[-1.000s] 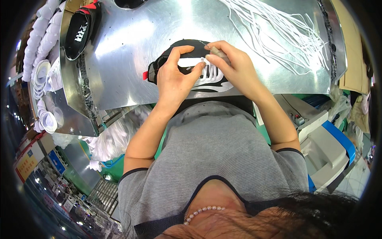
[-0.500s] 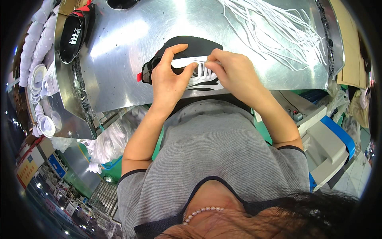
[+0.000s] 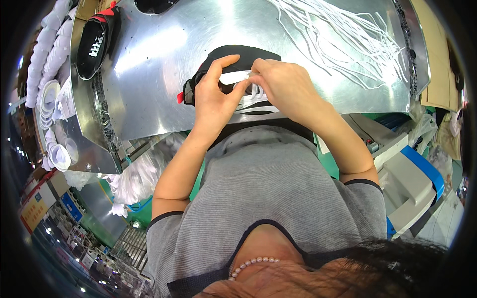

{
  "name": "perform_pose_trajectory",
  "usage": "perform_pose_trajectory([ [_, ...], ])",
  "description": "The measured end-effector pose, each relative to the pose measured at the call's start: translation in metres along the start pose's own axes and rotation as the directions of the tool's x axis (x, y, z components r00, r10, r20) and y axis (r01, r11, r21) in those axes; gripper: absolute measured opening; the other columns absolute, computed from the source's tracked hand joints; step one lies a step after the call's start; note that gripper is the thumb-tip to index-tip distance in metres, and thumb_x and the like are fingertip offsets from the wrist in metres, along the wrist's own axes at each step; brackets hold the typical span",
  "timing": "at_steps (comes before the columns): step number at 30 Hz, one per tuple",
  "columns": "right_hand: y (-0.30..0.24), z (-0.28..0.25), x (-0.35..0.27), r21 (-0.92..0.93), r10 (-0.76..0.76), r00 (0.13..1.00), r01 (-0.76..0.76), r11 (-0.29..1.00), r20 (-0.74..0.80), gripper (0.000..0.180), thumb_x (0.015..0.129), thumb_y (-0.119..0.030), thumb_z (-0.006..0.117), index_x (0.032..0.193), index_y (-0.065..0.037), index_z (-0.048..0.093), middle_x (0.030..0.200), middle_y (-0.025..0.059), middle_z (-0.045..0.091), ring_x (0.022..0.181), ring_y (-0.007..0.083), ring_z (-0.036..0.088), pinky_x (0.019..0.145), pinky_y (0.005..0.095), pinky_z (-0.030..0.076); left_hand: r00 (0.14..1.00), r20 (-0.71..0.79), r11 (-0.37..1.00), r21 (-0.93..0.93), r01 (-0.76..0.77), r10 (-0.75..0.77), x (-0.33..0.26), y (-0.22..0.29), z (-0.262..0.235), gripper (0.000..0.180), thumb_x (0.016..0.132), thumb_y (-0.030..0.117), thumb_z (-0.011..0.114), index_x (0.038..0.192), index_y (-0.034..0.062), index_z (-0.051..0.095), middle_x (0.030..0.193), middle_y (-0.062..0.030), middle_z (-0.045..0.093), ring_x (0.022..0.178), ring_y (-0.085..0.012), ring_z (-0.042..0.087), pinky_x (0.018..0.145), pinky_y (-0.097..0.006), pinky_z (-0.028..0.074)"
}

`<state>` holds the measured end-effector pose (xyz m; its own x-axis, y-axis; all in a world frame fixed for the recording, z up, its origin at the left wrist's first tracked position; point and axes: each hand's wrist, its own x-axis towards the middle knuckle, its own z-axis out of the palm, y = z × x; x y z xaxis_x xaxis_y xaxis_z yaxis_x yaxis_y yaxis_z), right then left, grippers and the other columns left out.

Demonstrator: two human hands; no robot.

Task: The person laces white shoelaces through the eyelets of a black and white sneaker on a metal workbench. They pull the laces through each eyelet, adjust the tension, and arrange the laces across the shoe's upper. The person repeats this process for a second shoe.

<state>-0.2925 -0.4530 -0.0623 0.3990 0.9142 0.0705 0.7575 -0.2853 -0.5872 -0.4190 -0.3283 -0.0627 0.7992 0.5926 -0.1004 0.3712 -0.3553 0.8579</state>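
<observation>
A black shoe upper (image 3: 243,50) with a red tab at its left end lies on the metal table close to my body. White laces (image 3: 256,93) cross its opening, and a white strip (image 3: 233,77) shows between my hands. My left hand (image 3: 213,99) grips the upper, its index finger bent over the far side and its thumb reaching to the lacing. My right hand (image 3: 290,89) is closed in a pinch on a lace at the eyelets. Its fingertips touch the left thumb and partly hide the lace.
A bundle of loose white laces (image 3: 348,44) lies at the table's far right. A laced black shoe upper with red trim (image 3: 93,47) rests at the left edge, another dark piece (image 3: 154,4) at the far edge. Stacked white rolls (image 3: 47,54) stand left of the metal table (image 3: 144,107).
The shoe upper has shifted slightly right. My right hand has moved a little left and its fingertips now meet the left thumb; before, the two were apart.
</observation>
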Motion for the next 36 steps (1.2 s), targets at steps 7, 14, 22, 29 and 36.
perform_pose_trajectory([
  [7, -0.006, -0.027, -0.02, 0.03, 0.138, 0.989, -0.137, 0.99, -0.046, 0.013, 0.092, -0.015, 0.063, 0.087, -0.004, 0.059, 0.076, 0.0115, 0.066, 0.07, 0.0324, 0.066, 0.059, 0.0422, 0.05, 0.997, -0.049, 0.988, -0.146, 0.044, -0.052, 0.003, -0.004, 0.006, 0.044, 0.082, 0.002, 0.076, 0.123, 0.0023, 0.062, 0.105, -0.0051, 0.068, 0.081, -0.0051, 0.063, 0.068, -0.02, 0.051],
  [14, 0.002, -0.011, -0.02, 0.1, 0.118, 0.987, -0.107, 0.989, -0.105, 0.018, 0.094, -0.019, 0.062, 0.086, -0.003, 0.058, 0.074, 0.0127, 0.065, 0.068, 0.0343, 0.065, 0.059, 0.0441, 0.049, 0.998, -0.063, 0.991, -0.132, 0.011, -0.02, 0.003, -0.002, 0.008, 0.044, 0.081, 0.002, 0.077, 0.123, 0.0021, 0.062, 0.105, -0.005, 0.068, 0.08, -0.0045, 0.063, 0.066, -0.019, 0.051],
  [22, 0.009, -0.007, -0.009, 0.062, 0.053, 0.997, -0.049, 0.997, -0.055, 0.017, 0.09, -0.018, 0.066, 0.083, -0.004, 0.058, 0.074, 0.0114, 0.065, 0.069, 0.0335, 0.065, 0.058, 0.0435, 0.049, 0.998, 0.02, 0.955, -0.289, 0.066, -0.063, 0.002, -0.007, 0.007, 0.036, 0.088, -0.003, 0.068, 0.123, -0.0026, 0.061, 0.112, -0.0061, 0.066, 0.09, -0.0073, 0.066, 0.072, -0.02, 0.053],
  [29, 0.012, 0.017, 0.009, -0.093, -0.045, 0.999, 0.046, 0.995, 0.012, 0.008, 0.085, -0.01, 0.064, 0.088, -0.005, 0.059, 0.078, 0.0083, 0.068, 0.074, 0.0315, 0.067, 0.063, 0.0422, 0.052, 0.999, 0.045, 0.991, -0.129, 0.023, -0.017, 0.007, -0.001, 0.006, 0.035, 0.087, -0.002, 0.064, 0.122, 0.0011, 0.062, 0.103, -0.0093, 0.071, 0.081, -0.0097, 0.068, 0.071, -0.024, 0.052],
  [36, 0.021, -0.02, 0.004, 0.285, 0.189, 0.975, -0.15, 0.947, -0.117, 0.018, 0.09, -0.018, 0.066, 0.104, -0.006, 0.062, 0.083, 0.0124, 0.07, 0.074, 0.0296, 0.068, 0.064, 0.0393, 0.051, 0.999, 0.04, 0.971, -0.235, 0.031, -0.022, 0.016, -0.007, 0.004, 0.049, 0.083, -0.005, 0.069, 0.13, 0.0037, 0.056, 0.11, -0.0063, 0.065, 0.086, -0.0082, 0.064, 0.072, -0.02, 0.052],
])
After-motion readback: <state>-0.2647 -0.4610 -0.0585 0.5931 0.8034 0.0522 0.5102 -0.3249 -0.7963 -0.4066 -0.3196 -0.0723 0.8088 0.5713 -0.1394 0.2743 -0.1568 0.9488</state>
